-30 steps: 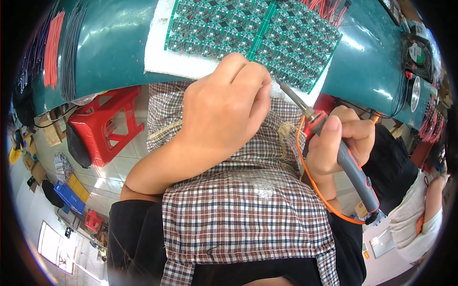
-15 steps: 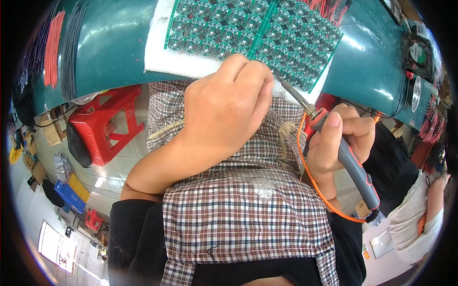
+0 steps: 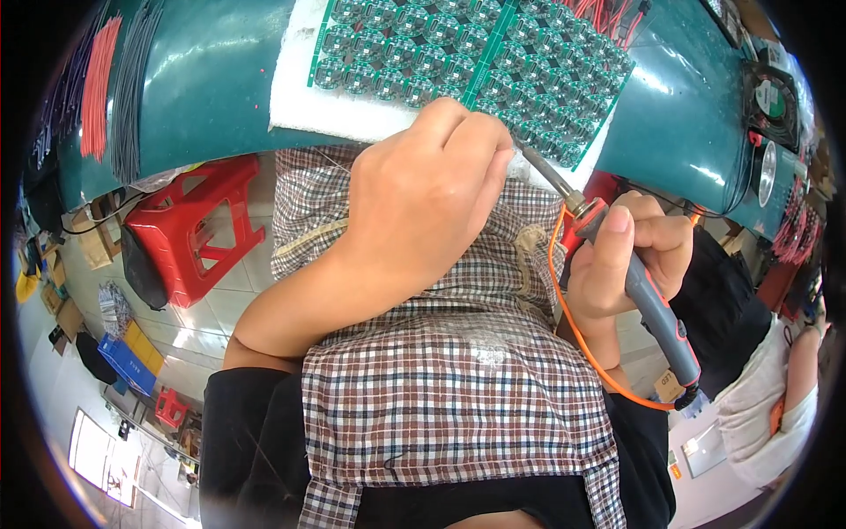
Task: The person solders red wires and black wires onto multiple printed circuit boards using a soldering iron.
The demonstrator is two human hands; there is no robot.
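My left hand [image 3: 432, 189] is at the near edge of a green circuit board panel [image 3: 467, 62], which lies on a white foam pad [image 3: 304, 106]. Its fingers are pinched together, and whatever is between them is hidden. My right hand [image 3: 630, 251] grips a soldering iron [image 3: 656, 309] with a grey and red handle. The iron's metal tip [image 3: 538, 163] points up and left, ending right beside my left fingertips at the panel's edge. An orange cord [image 3: 573, 326] loops down from the iron.
The teal workbench [image 3: 211, 79] curves across the top, with bundles of red and grey wires [image 3: 110, 88] at its left and a small fan [image 3: 771, 93] at its right. A red plastic stool [image 3: 194, 225] stands on the floor at left. Another person's arm [image 3: 797, 379] shows at far right.
Both hands keep almost the same pose. The iron's tip stays by my left fingertips at the panel's edge.
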